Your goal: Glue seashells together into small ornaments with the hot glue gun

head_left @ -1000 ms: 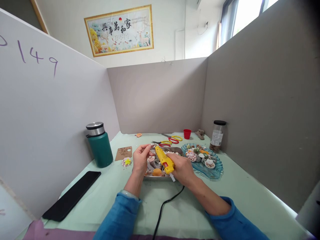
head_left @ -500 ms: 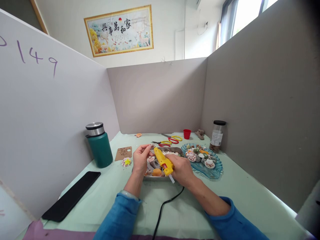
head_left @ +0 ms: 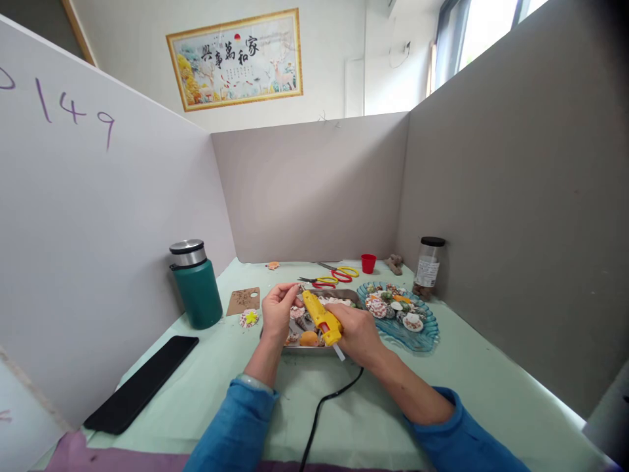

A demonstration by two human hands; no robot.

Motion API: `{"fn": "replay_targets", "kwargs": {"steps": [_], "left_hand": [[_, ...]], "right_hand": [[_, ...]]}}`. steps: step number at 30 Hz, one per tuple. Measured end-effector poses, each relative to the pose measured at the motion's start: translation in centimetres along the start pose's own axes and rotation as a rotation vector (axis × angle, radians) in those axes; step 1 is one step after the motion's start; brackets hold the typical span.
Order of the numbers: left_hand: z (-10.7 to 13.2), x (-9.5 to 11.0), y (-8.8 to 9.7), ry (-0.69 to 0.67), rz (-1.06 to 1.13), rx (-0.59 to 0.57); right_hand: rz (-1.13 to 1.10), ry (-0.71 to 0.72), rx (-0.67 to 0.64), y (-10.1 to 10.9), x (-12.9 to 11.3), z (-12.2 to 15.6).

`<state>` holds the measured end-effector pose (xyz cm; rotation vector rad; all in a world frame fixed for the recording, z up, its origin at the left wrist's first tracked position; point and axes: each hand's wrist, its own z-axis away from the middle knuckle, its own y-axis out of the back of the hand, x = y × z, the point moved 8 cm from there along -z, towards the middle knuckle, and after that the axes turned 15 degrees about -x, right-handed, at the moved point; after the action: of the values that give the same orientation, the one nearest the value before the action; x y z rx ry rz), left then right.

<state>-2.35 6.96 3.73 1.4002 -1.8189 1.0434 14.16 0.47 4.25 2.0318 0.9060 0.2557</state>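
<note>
Left fingers pinch a shell just beyond the nozzle of the glue gun, clenched in right fingers, barrel slanting up-left over tray.

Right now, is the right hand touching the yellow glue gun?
Touching. The head view shows the right hand wrapped around the glue gun, with its fingers closed on the handle and no gap between them.
</note>
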Motion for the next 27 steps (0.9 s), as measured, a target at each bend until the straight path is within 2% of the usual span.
{"fn": "replay_targets", "kwargs": {"steps": [7, 27], "left_hand": [[-0.05, -0.62, -0.05, 0.046, 0.082, -0.018], [0.02, -0.67, 0.01, 0.051, 0.123, 0.001]], "right_hand": [[0.016, -0.052, 0.035, -0.05, 1.03, 0.2], [0.016, -0.05, -0.009, -0.23, 0.72, 0.14]]}}
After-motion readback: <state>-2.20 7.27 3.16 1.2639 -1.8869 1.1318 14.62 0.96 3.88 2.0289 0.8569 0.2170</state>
